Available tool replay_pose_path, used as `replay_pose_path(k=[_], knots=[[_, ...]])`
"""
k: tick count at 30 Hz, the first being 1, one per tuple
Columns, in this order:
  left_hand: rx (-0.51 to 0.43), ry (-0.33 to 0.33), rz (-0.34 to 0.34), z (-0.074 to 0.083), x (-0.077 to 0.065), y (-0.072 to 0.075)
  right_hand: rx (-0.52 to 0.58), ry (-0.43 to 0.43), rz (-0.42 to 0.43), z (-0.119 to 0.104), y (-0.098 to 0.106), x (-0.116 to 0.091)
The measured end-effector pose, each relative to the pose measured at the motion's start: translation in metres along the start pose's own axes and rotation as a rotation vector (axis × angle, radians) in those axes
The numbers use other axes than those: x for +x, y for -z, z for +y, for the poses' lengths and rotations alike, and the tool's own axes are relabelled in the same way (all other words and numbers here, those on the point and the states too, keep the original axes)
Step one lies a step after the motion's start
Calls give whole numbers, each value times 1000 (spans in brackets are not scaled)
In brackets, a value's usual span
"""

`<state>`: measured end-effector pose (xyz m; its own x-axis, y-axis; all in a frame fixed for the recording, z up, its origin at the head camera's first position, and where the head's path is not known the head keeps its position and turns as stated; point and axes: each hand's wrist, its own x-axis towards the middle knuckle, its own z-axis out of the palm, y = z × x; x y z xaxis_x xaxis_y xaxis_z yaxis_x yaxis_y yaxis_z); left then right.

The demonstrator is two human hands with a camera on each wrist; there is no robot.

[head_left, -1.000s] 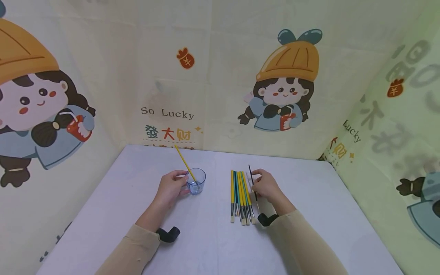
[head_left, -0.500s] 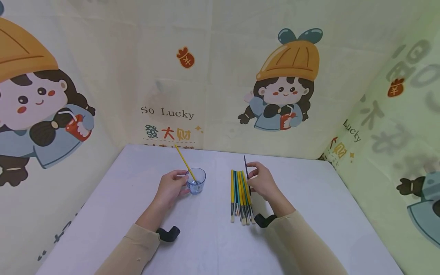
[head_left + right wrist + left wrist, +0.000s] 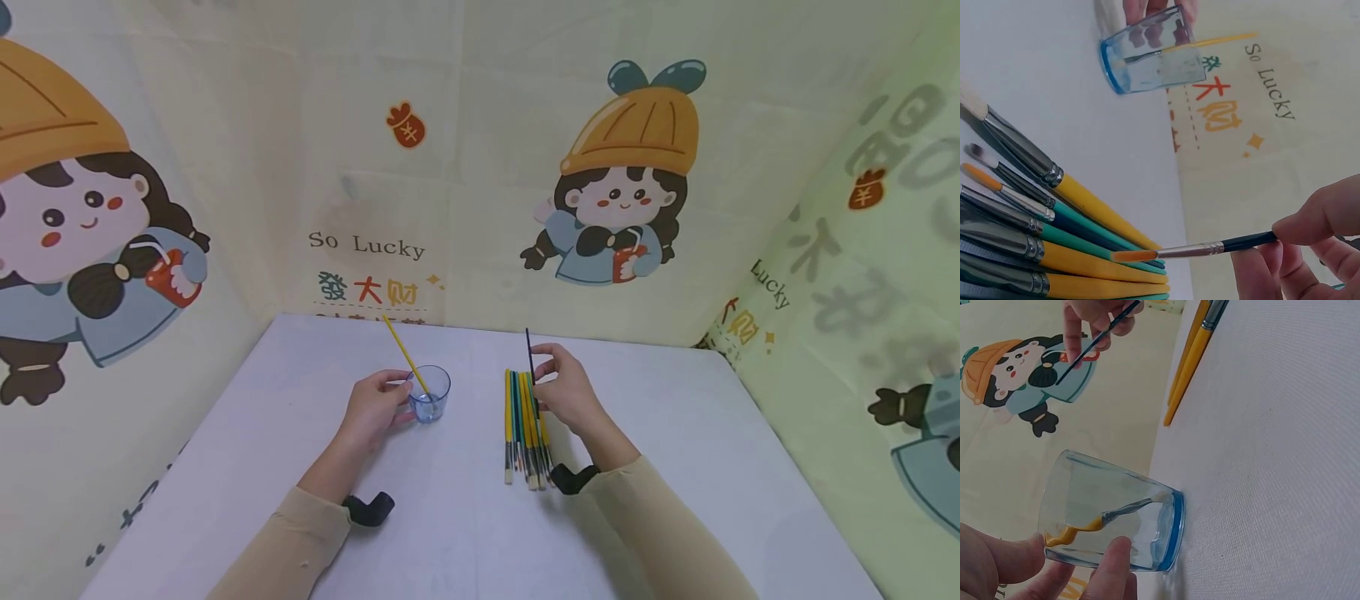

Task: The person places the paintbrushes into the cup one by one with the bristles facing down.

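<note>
My left hand (image 3: 377, 408) holds a clear bluish glass (image 3: 429, 400) by its side, thumb near the rim and fingers along the wall in the left wrist view. Inside the glass leans a yellow-handled paintbrush (image 3: 405, 350), bristles down at the base. With thumb and fingers my right hand (image 3: 567, 390) pinches a thin dark-handled paintbrush (image 3: 1249, 241), its orange bristles pointing down and its handle end up. This brush is raised over a row of paintbrushes (image 3: 525, 417) with yellow, green and dark handles, lying side by side with bristles toward me.
A white cloth covers the table (image 3: 450, 533). Behind it and at both sides hang pale printed sheets (image 3: 487, 167) with cartoon figures. Black curved pieces, one a wrist mount (image 3: 369, 509), stick out at both sleeves.
My right hand has lifted the dark-handled brush off the right side of the row and moved it up and left, over the other brushes. The left hand and glass have stayed put.
</note>
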<state>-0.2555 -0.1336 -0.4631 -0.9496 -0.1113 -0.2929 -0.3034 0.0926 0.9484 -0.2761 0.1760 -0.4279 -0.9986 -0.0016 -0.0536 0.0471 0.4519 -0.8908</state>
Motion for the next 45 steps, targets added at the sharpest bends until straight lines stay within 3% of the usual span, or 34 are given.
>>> replay_pose_path(k=[25, 45], knots=[[5, 12, 15, 0, -1, -1, 24, 212, -64, -14, -14, -1], [-19, -11, 4, -7, 6, 0, 159, 363, -69, -31, -36, 5]])
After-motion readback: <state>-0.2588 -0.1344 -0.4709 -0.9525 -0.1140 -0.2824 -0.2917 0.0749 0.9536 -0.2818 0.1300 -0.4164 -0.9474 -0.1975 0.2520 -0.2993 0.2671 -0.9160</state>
